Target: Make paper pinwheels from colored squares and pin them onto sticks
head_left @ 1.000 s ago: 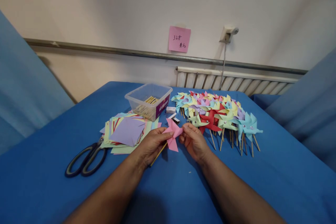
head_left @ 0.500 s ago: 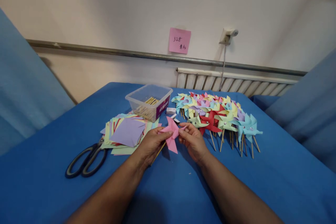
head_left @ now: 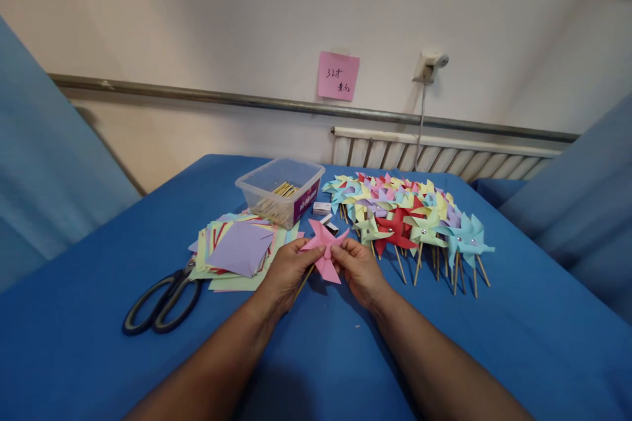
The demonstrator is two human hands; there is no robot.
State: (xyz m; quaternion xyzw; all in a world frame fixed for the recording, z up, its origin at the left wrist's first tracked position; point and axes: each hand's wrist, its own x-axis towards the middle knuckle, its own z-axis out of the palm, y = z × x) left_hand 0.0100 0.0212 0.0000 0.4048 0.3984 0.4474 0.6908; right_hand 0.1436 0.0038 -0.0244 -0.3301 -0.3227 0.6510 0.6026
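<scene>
Left hand [head_left: 286,271]: pinching pink pinwheel [head_left: 328,264]
Right hand [head_left: 362,271]: pinching it too
Paper stack [head_left: 241,248]: lying at 9 o'clock
Stick box [head_left: 307,198]: standing at 11
Pinwheel cluster [head_left: 401,225]: crowding 2

The pink pinwheel [head_left: 324,255] hides fingertips of the left grip [head_left: 287,271] and right grip [head_left: 364,273]; left of both, paper sheets [head_left: 241,247] cover the scissors' [head_left: 178,276] blades.
</scene>
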